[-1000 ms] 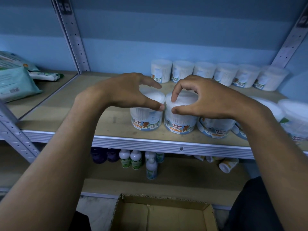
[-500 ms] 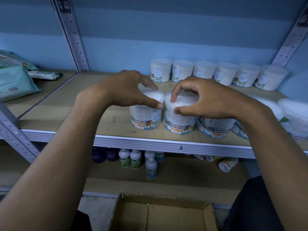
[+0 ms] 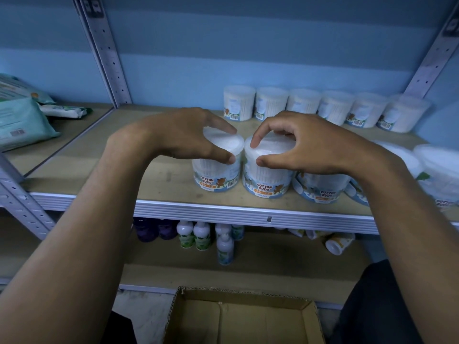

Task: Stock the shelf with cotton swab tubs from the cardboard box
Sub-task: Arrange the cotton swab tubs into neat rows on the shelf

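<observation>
A blue wall stands behind a metal rack with a pale wooden shelf [image 3: 99,155] at chest height. Along the back of this shelf runs a row of white cotton swab tubs [image 3: 323,108]. Near the front edge stand more tubs with "Cotton Buds" labels.

The person's left hand [image 3: 188,135] grasps the left tub [image 3: 217,175] from above, fingers and thumb curled round its lid. The right hand [image 3: 298,147] grasps the right tub [image 3: 267,180] the same way. Both tubs stand upright on the shelf, side by side and touching or nearly so. Further right, a third tub [image 3: 320,187] leans at a tilt, and more tubs sit beyond it, partly hidden by the right arm.

Below, the cardboard box [image 3: 243,316] sits open on the floor; the part in view holds nothing. A lower shelf carries small bottles [image 3: 196,235].

The step in hand appears to be setting this pair in the front row. To do it well, keep each tub flat on its base, press the two snugly together, turn the labels outward and line them up with the shelf edge. Let go gently and straight upward so neither lid lifts nor tub tips. The leaning tub to the right probably wants straightening next.
</observation>
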The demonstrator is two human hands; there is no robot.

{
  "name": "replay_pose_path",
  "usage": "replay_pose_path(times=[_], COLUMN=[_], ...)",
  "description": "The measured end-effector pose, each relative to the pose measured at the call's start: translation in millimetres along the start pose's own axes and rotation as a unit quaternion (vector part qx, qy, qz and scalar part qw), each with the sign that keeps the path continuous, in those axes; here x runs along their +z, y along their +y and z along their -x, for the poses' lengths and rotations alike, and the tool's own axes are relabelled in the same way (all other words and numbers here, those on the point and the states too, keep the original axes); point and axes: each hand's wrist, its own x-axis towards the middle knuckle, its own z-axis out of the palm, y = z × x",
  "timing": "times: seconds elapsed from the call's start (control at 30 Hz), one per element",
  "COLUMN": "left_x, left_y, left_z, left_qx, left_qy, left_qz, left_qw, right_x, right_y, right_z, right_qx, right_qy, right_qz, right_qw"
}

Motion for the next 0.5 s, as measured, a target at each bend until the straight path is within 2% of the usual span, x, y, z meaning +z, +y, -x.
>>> replay_pose_path(times=[0.5], left_x=[-0.8], left_y=[-4.5], left_z=[-2.0], left_qx=[0.000], left_qy=[0.001], left_qz=[0.007], left_qw=[1.000], right_x=[1.9], right_y=[4.3], right_z=[-0.4], right_qx=[-0.004], right_qy=[-0.011], right_qz=[-0.014], right_qw=[1.000])
